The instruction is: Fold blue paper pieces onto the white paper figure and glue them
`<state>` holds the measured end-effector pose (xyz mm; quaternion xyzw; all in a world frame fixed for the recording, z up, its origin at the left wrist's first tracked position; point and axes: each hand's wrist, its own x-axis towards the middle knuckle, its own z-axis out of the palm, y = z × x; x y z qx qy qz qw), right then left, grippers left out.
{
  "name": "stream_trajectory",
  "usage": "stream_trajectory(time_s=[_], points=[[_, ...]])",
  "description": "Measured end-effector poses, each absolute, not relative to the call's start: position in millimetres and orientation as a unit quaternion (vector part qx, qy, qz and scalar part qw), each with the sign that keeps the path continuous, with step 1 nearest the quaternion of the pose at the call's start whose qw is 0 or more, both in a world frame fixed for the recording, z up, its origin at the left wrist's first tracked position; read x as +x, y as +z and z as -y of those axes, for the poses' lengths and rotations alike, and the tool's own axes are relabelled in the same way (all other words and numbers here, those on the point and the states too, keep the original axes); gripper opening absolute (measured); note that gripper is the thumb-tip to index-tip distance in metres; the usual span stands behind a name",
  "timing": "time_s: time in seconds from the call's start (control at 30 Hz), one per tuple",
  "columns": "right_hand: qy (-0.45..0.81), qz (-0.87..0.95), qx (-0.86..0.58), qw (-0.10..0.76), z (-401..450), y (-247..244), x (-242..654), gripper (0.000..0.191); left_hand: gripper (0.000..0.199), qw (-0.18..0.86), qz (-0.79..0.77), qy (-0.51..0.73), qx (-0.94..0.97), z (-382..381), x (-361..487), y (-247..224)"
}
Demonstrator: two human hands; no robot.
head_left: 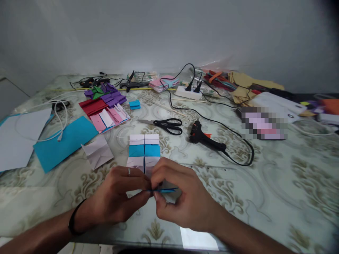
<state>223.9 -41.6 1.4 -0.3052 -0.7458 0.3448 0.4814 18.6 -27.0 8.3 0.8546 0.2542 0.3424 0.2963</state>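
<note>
Between both hands, near the table's front edge, is a small blue folded paper seen edge-on. My left hand pinches its left end with thumb and forefinger; a ring and a dark wristband show on this side. My right hand pinches the same paper at its middle, fingertips touching those of the left. Just beyond the hands lies a strip of white and blue folded paper pieces in rows, its near end partly hidden by my fingers. A creased white paper square rests to the left of it.
Black scissors and a black glue gun lie beyond the hands, the gun's cord looping right. A white power strip stands behind. Blue sheets, a white cable and colourful folded papers occupy the left.
</note>
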Motion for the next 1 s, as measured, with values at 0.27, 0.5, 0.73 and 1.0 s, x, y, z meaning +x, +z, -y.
stream_trajectory(time_s=[0.27, 0.5, 0.73, 1.0], points=[[0.343, 0.741, -0.344, 0.464, 37.6, 2.8, 231.4, 0.02, 0.008, 0.309, -0.276, 0.342, 0.844, 25.4, 14.2, 11.0], [0.349, 0.745, -0.346, 0.451, 35.9, 0.9, 230.2, 0.018, 0.009, 0.34, -0.31, 0.32, 0.828, 27.1, 17.0, 6.9], [0.347, 0.747, -0.346, 0.449, 37.5, -0.8, 229.2, 0.021, 0.008, 0.313, -0.309, 0.334, 0.834, 29.0, 16.9, 4.2], [0.347, 0.75, -0.335, 0.453, 38.2, -1.7, 226.7, 0.022, 0.008, 0.285, -0.305, 0.317, 0.852, 29.4, 16.8, 5.3]])
